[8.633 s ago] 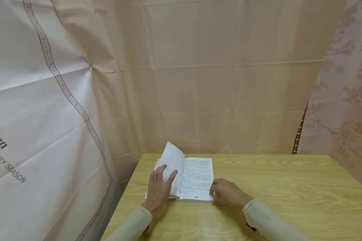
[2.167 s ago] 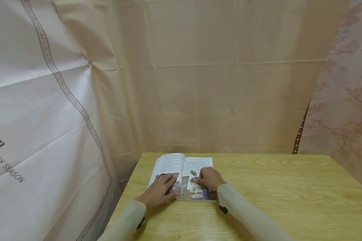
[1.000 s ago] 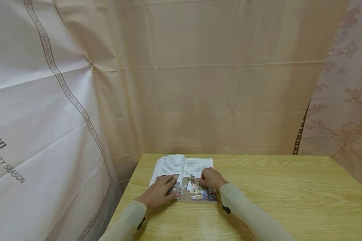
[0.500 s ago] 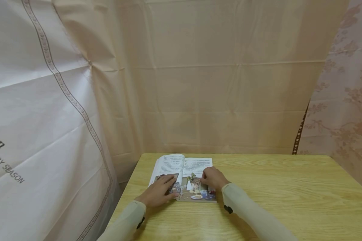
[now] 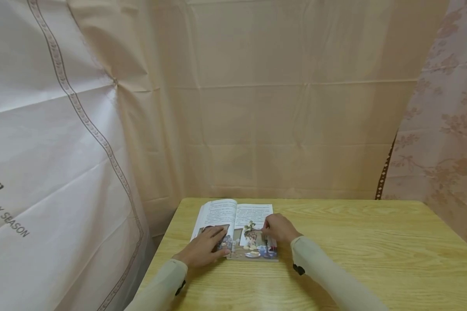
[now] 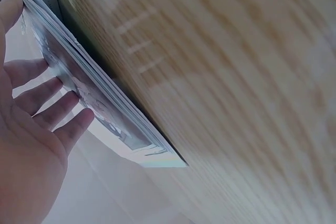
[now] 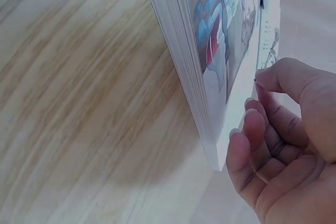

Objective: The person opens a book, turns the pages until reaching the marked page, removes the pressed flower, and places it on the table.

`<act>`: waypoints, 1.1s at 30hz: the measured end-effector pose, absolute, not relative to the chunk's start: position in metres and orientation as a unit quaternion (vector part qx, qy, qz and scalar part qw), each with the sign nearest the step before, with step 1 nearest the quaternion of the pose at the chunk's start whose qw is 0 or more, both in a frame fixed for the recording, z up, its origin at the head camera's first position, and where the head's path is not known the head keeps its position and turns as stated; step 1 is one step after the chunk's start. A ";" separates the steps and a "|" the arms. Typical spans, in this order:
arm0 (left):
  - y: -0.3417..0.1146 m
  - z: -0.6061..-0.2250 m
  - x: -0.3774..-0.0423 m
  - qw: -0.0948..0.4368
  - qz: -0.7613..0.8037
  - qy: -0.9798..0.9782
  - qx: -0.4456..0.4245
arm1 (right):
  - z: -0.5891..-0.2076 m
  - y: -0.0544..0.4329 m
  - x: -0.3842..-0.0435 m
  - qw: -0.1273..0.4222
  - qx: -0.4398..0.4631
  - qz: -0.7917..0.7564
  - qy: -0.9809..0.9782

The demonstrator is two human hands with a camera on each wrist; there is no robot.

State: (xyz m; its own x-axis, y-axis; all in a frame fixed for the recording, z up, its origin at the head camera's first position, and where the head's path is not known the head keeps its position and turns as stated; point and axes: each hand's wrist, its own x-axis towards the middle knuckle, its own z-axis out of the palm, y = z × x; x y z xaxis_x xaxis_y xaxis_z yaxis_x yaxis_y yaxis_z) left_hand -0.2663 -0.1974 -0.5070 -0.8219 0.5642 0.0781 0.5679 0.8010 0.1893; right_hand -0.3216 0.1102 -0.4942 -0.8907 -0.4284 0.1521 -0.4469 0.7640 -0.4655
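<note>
An open book [image 5: 218, 211] lies on the wooden table, with text above and a coloured picture across the lower parts of both pages. My left hand [image 5: 205, 246] rests on the left page, fingers spread and relaxed; the left wrist view shows its fingertips against the printed picture. Over the right page, my right hand [image 5: 281, 227] pinches the stem of a small green leafy sprig [image 5: 250, 225] between thumb and index finger. The sprig's leaves point left over the picture. In the right wrist view the other fingers curl beside the page edge.
The wooden table [image 5: 346, 242] extends to the right of the book. A beige cloth [image 5: 276, 129] hangs behind it. White printed cloth [image 5: 81, 172] hangs close on the left, and flowered cloth [image 5: 443, 151] on the right.
Several seconds ago my left hand was at a raised page; now that hand rests on an illustrated spread. Over the last second my right hand and the sprig shifted slightly right and away from me.
</note>
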 end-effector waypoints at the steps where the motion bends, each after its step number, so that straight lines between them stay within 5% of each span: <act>1: -0.197 -0.507 -0.266 0.008 -0.102 -0.949 -0.297 | -0.493 0.111 -0.321 0.020 0.234 0.252 -0.939; 33: -0.198 -0.505 -0.268 0.009 -0.095 -0.944 -0.315 | -0.476 0.156 -0.308 0.049 0.211 0.254 -0.943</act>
State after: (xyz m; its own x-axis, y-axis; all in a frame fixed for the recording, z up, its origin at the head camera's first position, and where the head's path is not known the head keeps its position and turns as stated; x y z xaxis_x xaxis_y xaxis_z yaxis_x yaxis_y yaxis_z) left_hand -0.2679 -0.1976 -0.5049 -0.8016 0.5930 0.0760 0.5963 0.7836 0.1743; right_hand -0.3083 0.1563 -0.4764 -0.9061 -0.3732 0.1995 -0.4229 0.7822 -0.4575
